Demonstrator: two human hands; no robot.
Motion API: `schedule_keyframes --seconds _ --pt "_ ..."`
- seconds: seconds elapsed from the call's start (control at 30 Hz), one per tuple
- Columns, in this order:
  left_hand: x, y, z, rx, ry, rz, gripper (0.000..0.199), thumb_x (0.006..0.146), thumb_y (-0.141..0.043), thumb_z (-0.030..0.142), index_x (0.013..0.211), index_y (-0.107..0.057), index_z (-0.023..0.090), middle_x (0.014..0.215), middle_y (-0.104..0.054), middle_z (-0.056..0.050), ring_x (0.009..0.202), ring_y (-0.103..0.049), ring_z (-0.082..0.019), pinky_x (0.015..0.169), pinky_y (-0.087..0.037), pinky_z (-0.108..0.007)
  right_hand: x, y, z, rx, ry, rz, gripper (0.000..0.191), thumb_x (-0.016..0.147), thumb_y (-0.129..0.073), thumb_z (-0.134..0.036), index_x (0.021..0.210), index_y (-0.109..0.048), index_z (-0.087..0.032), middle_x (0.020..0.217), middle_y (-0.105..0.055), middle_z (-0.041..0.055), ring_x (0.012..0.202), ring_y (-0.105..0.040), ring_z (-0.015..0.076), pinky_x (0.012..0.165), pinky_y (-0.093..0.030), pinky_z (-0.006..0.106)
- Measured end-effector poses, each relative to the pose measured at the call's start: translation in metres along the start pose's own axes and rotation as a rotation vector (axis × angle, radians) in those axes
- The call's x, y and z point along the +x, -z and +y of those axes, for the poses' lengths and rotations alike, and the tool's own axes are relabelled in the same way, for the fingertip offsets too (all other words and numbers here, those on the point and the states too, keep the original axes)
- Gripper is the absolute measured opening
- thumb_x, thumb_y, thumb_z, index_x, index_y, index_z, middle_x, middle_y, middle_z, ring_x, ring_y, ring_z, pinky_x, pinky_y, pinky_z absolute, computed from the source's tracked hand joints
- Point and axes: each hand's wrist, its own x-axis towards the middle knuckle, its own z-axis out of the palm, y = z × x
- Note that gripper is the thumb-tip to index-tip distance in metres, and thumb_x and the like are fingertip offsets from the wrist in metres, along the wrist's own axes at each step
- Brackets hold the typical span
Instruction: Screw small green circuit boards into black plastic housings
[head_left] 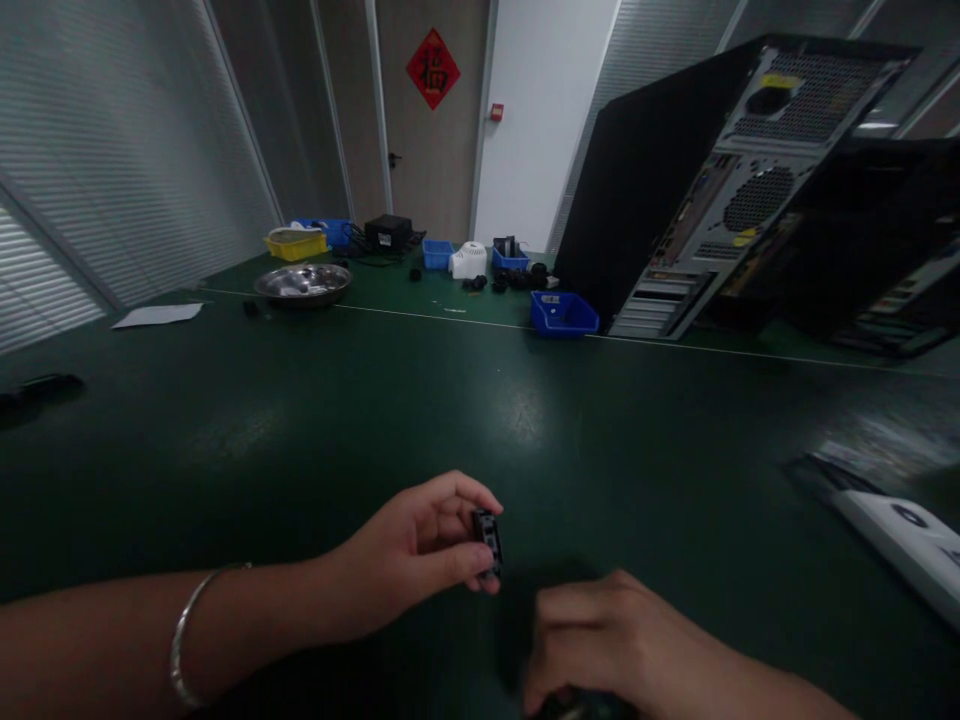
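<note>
Between the thumb and fingers of my left hand (427, 545) is a small black rectangular plastic part (488, 540), its recessed, detailed side partly turned toward me. A silver bangle (180, 640) circles that wrist. To the right and closer to me, my right hand (592, 635) is closed with its knuckles up and fingers bent downward. Beneath it, at the bottom edge of the view, something dark shows in part; its kind is hidden by the hand and the frame edge. The two hands are apart, over the green tabletop (360, 400).
A tall black computer case (660, 180) stands at the right rear, beside a blue bin (564, 315). Along the back are a metal bowl (303, 284), a yellow tray (296, 245) and a white vented part (469, 262). A white device (907, 540) lies at right.
</note>
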Motion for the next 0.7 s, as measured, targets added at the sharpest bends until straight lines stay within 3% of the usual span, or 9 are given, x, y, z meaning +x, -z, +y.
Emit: schedule_keyframes --seconds 0.13,0.23,0.47,0.57,0.7 --pt "0.0 0.0 -0.001 0.0 -0.004 -0.014 0.027 0.082 -0.06 0.015 0.106 -0.047 0.013 0.086 -0.058 -0.003 0.078 -0.061 -0.014 0.072 -0.046 -0.03 0.0 0.001 -0.005 -0.019 0.008 -0.073 0.013 0.076 -0.069 -0.018 0.086 -0.065 -0.024 0.091 -0.067 -0.0057 0.08 -0.065 0.0086 0.071 -0.048 0.015" --pt "0.0 0.001 -0.002 -0.003 -0.001 -0.03 0.028 0.082 -0.061 0.014 0.106 -0.047 0.013 0.086 -0.059 -0.003 0.077 -0.062 -0.013 0.071 -0.046 -0.028 0.002 -0.003 -0.003 -0.018 0.017 -0.082 0.002 0.08 -0.065 -0.024 0.082 -0.064 -0.023 0.09 -0.067 -0.0055 0.079 -0.065 0.008 0.073 -0.049 0.015" --pt "0.0 0.002 -0.003 -0.009 0.02 -0.035 0.029 0.08 -0.063 0.016 0.106 -0.049 0.013 0.085 -0.06 -0.003 0.076 -0.063 -0.014 0.07 -0.046 -0.028 0.004 -0.014 0.008 -0.055 0.071 -0.033 0.012 0.087 -0.056 -0.032 0.082 -0.063 -0.024 0.085 -0.066 -0.0053 0.075 -0.064 0.0077 0.069 -0.049 0.016" --pt "0.0 0.003 -0.004 -0.024 0.03 -0.057 0.03 0.08 -0.064 0.018 0.105 -0.05 0.013 0.082 -0.061 -0.003 0.076 -0.063 -0.014 0.07 -0.047 -0.028 0.002 -0.015 0.007 -0.131 0.088 0.104 0.03 0.095 -0.038 -0.034 0.082 -0.062 -0.021 0.081 -0.065 -0.0017 0.071 -0.063 0.0081 0.066 -0.05 0.017" --pt "0.002 0.004 -0.004 -0.061 0.032 -0.115 0.031 0.078 -0.066 0.018 0.105 -0.051 0.013 0.079 -0.063 -0.003 0.072 -0.064 -0.013 0.068 -0.048 -0.026 0.0 -0.011 0.001 -0.237 0.136 0.423 0.043 0.098 -0.028 -0.036 0.084 -0.065 -0.019 0.077 -0.067 0.003 0.07 -0.065 0.0101 0.062 -0.052 0.018"
